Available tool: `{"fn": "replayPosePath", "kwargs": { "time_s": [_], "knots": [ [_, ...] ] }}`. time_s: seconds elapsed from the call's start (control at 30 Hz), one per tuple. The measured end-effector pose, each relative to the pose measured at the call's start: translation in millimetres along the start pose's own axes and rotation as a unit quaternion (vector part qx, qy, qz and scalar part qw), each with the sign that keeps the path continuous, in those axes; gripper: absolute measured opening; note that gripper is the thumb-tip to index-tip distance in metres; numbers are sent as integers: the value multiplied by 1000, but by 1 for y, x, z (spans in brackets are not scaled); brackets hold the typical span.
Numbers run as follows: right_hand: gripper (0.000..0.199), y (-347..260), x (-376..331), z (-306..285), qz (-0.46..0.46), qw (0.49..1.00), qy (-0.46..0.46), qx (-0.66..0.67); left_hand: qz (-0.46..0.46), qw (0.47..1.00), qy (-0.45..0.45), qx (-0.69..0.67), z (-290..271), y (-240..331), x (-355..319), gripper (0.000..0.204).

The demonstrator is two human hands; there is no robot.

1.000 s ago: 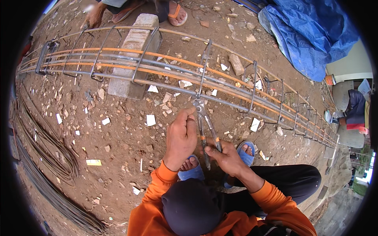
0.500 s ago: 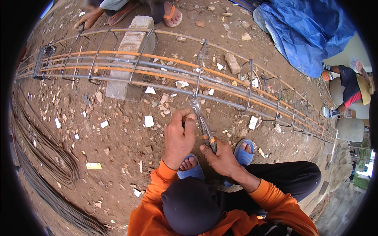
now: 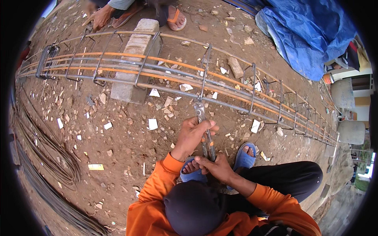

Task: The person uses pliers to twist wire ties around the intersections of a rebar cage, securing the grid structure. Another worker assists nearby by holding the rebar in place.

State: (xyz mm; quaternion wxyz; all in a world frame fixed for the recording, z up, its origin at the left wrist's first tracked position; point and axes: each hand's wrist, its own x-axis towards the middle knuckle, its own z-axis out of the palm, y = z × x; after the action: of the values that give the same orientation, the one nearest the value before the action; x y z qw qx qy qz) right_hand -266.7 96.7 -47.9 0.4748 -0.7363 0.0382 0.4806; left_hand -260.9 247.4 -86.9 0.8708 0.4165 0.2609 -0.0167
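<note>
Where tile shards [image 3: 152,124] litter the dirt ground [image 3: 122,169], the head view shows a rebar cage [image 3: 204,74] passing over a concrete block [image 3: 128,93]. Pincers [image 3: 200,111] sit just beside its near bar, left hand [image 3: 189,138] gripping mid-handle, thumb across; right hand [image 3: 218,167] curls around the handle ends.

Cage [image 3: 204,74] is spanning left to right, barring the far side; gaps are showing between stirrups [image 3: 252,86]. Block [image 3: 138,44] is filling space beneath, far left. Pliers [image 3: 200,111] are occupying the lane between left hand [image 3: 192,135] and cage. Free room is lying left, out to coil [image 3: 71,167]. Sandal [image 3: 245,159] and knee [image 3: 309,175] are crowding right hand [image 3: 217,167] from right.
</note>
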Motion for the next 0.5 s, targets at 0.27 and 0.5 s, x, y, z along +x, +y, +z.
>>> {"fn": "replayPosePath", "kwargs": {
  "time_s": [0.27, 0.5],
  "knots": [
    [39, -10, 9, -8, 12, 998, 3, -67, -98, 950, -288, -70, -37, 4, 24, 50],
    [36, -15, 13, -15, 25, 998, -38, -44, -86, 928, -355, -64, -40, 4, 37, 45]
  ]
}}
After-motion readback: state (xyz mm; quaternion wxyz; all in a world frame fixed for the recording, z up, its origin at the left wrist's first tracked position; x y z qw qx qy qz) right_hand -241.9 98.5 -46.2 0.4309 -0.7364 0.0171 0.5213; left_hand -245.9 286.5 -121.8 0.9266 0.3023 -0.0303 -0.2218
